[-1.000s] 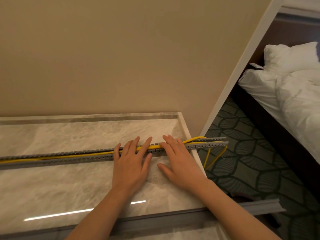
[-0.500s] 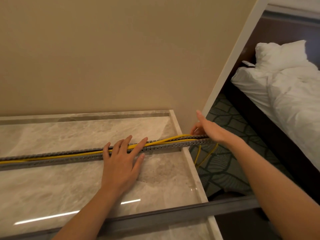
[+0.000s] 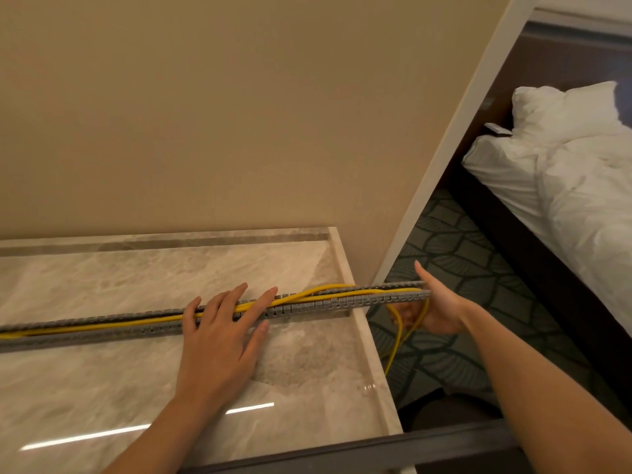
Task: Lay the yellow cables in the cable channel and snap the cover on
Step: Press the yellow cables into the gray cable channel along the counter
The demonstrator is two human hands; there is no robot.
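Marble top [image 3: 102, 388]: pale, glossy, fills lower left of frame; raised rim along its right edge.
Cable channel [image 3: 328, 304]: grey slotted plastic, lies across the marble from the left edge toward centre-right; its right end sticks out past the rim, over the patterned carpet [image 3: 455, 354].
Yellow cables [image 3: 119, 325]: run inside the channel w/ a dark strand beside them; near the rim they arch up above the slotted wall, then spill out the right end and hang down.
Left hand [image 3: 219, 340]: flat, fingers spread – pressing on channel and cables at centre, gripping nothing.
Right hand [image 3: 441, 309]: centre-right, off the top's edge, open palm at the channel's end; dangling cables pass in front of the palm – can't tell if it pinches them.
Cover [image 3: 342, 453]: long dark grey strip along the bottom edge, not on the channel.
Bed [image 3: 564, 186]: white bedding, upper right.
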